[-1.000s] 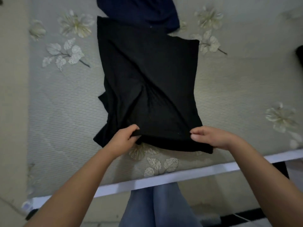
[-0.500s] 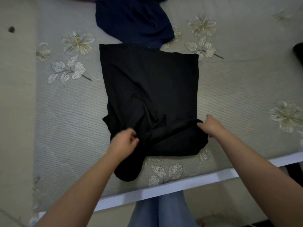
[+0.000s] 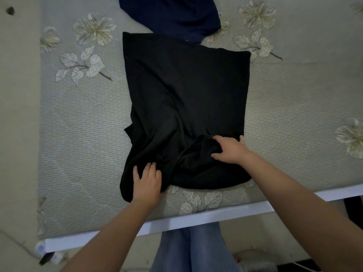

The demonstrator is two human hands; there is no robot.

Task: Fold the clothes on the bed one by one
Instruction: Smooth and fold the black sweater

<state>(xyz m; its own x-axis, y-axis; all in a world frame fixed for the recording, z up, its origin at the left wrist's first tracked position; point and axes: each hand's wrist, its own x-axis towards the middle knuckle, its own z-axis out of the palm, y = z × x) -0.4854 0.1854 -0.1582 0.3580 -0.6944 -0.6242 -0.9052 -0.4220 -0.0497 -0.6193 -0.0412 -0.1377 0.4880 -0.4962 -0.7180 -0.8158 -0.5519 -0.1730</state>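
Both my forearms are bare from the lower edge of the view to the wrists, with no sleeve showing on either. My left hand (image 3: pixel 147 183) and right hand (image 3: pixel 230 150) carry no rings, watch or gloves, and the fingernails are short and plain. Below, I wear light blue denim trousers (image 3: pixel 193 248), faded, with a seam between the legs.

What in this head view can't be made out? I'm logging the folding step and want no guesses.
- Navy garment: cut off by the top edge, type unclear.
- Black garment: dark fabric hides seams; which kind of clothing is unclear.
- Right hand: fingers partly sunk in a bunched fold; grasping or pressing is unclear.
- Small items under the bed edge: blurred, unidentifiable.
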